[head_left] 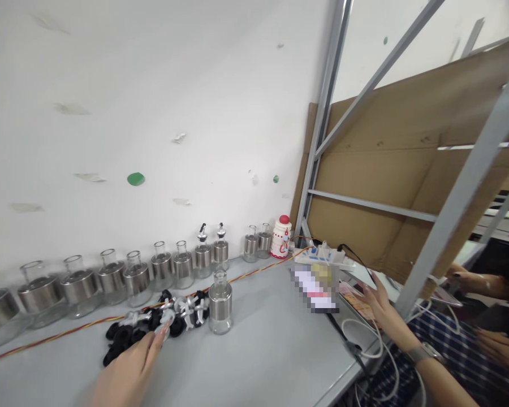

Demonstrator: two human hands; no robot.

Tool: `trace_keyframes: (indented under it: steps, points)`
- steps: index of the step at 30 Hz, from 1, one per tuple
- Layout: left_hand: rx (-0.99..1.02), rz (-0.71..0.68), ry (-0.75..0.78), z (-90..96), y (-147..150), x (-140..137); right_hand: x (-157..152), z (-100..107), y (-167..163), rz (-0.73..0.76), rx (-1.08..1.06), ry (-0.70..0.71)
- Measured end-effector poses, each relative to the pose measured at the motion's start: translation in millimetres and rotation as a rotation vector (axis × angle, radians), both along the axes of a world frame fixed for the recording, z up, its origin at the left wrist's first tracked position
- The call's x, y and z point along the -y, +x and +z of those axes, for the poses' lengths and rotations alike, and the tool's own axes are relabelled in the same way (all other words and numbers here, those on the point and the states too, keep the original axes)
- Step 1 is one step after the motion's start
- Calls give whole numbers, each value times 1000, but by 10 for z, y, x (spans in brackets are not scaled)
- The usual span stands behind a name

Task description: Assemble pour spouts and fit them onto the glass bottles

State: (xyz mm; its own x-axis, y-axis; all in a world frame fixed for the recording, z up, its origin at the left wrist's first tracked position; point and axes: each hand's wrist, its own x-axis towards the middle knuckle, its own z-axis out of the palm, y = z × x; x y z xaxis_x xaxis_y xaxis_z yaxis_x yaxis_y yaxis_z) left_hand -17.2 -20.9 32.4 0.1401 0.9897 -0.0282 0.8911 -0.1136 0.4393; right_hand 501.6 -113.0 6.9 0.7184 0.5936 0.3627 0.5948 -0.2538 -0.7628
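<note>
My left hand reaches into a loose pile of black and silver bottle pourers, fingers closed around a pale pourer part. Just right of the pile stands a glass bottle with a metal band and an open neck. Off to the right, my right hand, with a watch on its wrist, has its fingers apart and holds nothing visible. It is beside a flat item with an orange picture and a blurred-out phone-like device.
Along the wall runs a row of similar glass bottles, two with pourers fitted. A red-and-yellow cord crosses the table. At back right are a white red-capped bottle, a power strip and metal frame posts. Another person's hands show far right.
</note>
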Motion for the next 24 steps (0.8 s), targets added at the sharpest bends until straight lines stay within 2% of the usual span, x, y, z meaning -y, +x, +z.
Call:
trace_keyframes:
  steps: [3, 8, 13, 19, 22, 24]
  points:
    - [-1, -9, 7, -7, -3, -3, 17, -25, 36, 130, -98, -27]
    - [-5, 4, 3, -6, -2, -2, -3, -106, 114, 189, -103, -65]
    - [-12, 15, -38, 49, 27, 19, -4, -76, 100, 156, -26, -56]
    - [-35, 16, -47, 27, 24, 2, 57, 28, 89, 119, 49, -42]
    - [-26, 20, -21, 12, 22, -6, 56, 139, -83, 83, 162, 18]
    - [-27, 18, 8, 5, 26, -7, -8, 246, -373, 109, 232, 99]
